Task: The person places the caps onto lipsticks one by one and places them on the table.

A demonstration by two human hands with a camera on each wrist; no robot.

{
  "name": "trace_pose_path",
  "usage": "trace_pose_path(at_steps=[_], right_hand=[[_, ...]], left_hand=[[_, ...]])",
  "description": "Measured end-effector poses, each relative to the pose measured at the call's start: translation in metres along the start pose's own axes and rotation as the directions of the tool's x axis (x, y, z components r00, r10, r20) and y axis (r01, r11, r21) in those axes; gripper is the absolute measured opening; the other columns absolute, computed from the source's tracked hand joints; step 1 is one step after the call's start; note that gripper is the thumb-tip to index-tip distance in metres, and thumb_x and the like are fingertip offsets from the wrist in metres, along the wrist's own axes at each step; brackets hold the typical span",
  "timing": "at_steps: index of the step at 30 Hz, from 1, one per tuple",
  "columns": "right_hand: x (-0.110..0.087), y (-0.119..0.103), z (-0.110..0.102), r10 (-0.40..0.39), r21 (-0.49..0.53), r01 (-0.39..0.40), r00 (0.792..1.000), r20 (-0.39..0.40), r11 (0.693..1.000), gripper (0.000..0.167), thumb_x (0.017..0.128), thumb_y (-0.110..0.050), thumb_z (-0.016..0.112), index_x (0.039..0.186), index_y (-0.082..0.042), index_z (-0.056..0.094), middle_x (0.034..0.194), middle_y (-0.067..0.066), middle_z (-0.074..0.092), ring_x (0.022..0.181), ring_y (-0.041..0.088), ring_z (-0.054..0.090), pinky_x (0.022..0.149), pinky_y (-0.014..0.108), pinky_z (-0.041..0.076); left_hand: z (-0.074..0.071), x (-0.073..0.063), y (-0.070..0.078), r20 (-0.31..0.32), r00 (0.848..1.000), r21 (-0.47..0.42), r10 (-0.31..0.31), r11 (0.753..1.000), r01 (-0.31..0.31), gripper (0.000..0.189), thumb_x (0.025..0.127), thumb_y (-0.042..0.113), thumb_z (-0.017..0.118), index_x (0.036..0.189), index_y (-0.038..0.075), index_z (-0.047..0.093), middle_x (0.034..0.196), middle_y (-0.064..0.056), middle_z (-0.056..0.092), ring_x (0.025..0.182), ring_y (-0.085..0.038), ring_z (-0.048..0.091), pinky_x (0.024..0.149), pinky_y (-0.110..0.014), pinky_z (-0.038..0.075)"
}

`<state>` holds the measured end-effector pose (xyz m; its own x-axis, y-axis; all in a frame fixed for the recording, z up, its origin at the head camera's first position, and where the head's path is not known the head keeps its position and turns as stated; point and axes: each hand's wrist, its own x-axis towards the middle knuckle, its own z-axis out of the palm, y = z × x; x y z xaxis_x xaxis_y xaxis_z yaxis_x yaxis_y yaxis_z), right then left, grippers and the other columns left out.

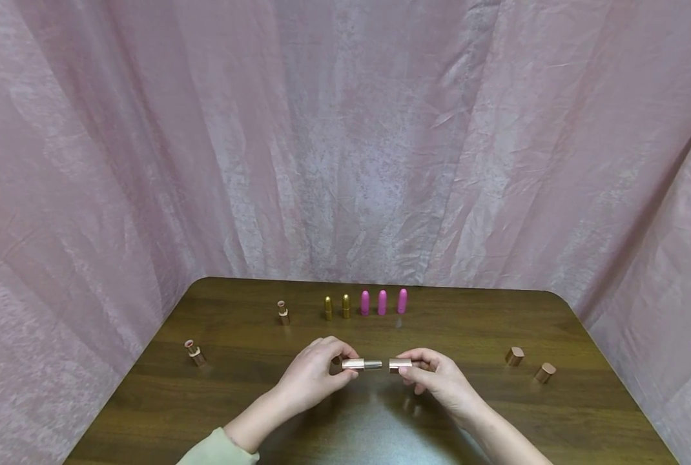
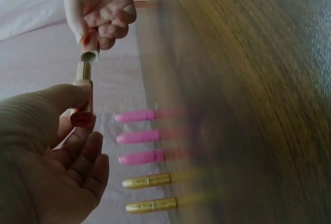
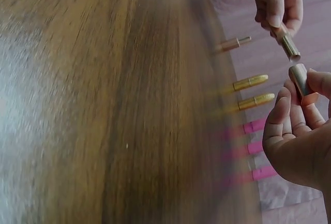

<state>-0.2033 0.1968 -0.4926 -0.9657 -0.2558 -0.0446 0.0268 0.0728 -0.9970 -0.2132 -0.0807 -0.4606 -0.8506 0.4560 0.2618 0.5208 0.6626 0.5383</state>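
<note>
My left hand point(image 1: 316, 371) pinches a rose-gold lipstick tube point(image 1: 353, 364) between thumb and fingers, its shiny narrower inner end pointing right. Opposite it, my right hand point(image 1: 441, 384) holds a rose-gold lipstick cap point(image 1: 394, 366) with thumb and fingertips. A small gap separates the cap from the tube, and the two are roughly in line above the table. In the left wrist view the hollow mouth of the cap point(image 2: 90, 56) faces the tube point(image 2: 84, 71). The right wrist view shows the cap point(image 3: 298, 77) just short of the tube's metal end point(image 3: 290, 47).
Behind the hands stand two gold bullet-shaped tubes point(image 1: 346, 307) and three pink ones point(image 1: 383, 303) in a row. Two uncapped lipstick tubes, one near point(image 1: 195, 354) and one farther back point(image 1: 284, 314), stand left. Two caps point(image 1: 515, 356) stand right on the wooden table point(image 1: 252, 361).
</note>
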Motion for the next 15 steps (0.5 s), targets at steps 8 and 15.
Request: trace_pose_path(at_steps=[8, 15], right_hand=[[0.003, -0.002, 0.008, 0.005, 0.027, -0.006, 0.999, 0.036, 1.000, 0.038, 0.091, -0.015, 0.076, 0.122, 0.004, 0.066, 0.100, 0.009, 0.072, 0.087, 0.020, 0.065, 0.069, 0.029, 0.051], [0.003, -0.004, 0.014, 0.001, 0.023, -0.002, 0.997, 0.074, 1.000, 0.039, 0.092, -0.015, 0.075, 0.123, 0.004, 0.065, 0.102, 0.012, 0.071, 0.089, 0.020, 0.064, 0.071, 0.031, 0.050]], left_hand=[[0.004, 0.002, 0.004, 0.023, 1.000, -0.019, 0.007, 1.000, -0.007, 0.016, 0.088, 0.028, 0.080, 0.102, 0.029, 0.071, 0.097, 0.018, 0.061, 0.091, -0.003, 0.054, 0.081, -0.028, 0.049], [0.008, 0.003, 0.007, 0.032, 0.999, -0.025, 0.013, 1.000, -0.012, 0.017, 0.088, 0.029, 0.081, 0.101, 0.028, 0.071, 0.098, 0.017, 0.062, 0.091, -0.004, 0.055, 0.081, -0.028, 0.049]])
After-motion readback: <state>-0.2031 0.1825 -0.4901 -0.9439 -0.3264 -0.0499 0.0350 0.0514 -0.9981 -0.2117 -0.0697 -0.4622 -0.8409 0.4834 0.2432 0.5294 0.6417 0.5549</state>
